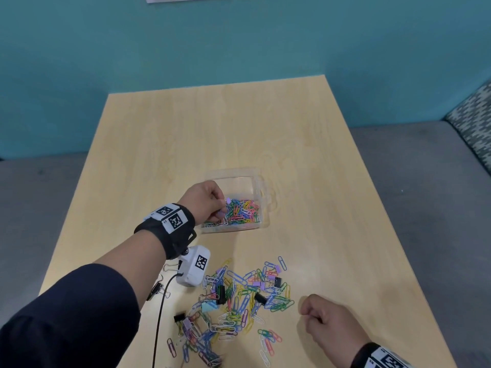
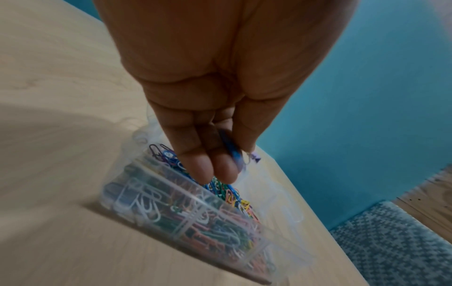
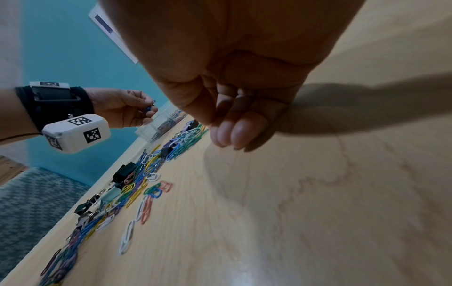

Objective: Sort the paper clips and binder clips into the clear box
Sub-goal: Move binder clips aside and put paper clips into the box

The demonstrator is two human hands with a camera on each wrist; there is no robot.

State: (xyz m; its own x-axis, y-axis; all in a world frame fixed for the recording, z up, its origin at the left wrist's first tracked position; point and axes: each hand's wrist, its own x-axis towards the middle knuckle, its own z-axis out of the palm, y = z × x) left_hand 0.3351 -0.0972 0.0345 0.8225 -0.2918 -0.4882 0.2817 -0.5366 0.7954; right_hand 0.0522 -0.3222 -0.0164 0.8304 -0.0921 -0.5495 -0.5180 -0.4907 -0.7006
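Observation:
A clear box (image 1: pixel 263 208) sits mid-table, its near section full of coloured paper clips (image 1: pixel 241 212). My left hand (image 1: pixel 210 203) hovers over the box's left side, pinching a small purple binder clip (image 1: pixel 228 200). The left wrist view shows that purple binder clip (image 2: pixel 254 157) and a blue clip (image 2: pixel 232 152) between the curled fingers, above the box (image 2: pixel 195 214). A loose pile of paper clips and binder clips (image 1: pixel 239 304) lies near the front. To its right my right hand (image 1: pixel 317 316) rests with fingers curled in; nothing shows in it.
Black binder clips (image 1: pixel 259 298) are mixed into the pile, and others (image 1: pixel 156 289) lie at the left under my forearm. The white wrist camera (image 1: pixel 194 265) and its cable hang over the pile's left edge. The wooden table (image 1: pixel 332 181) ends at a teal wall.

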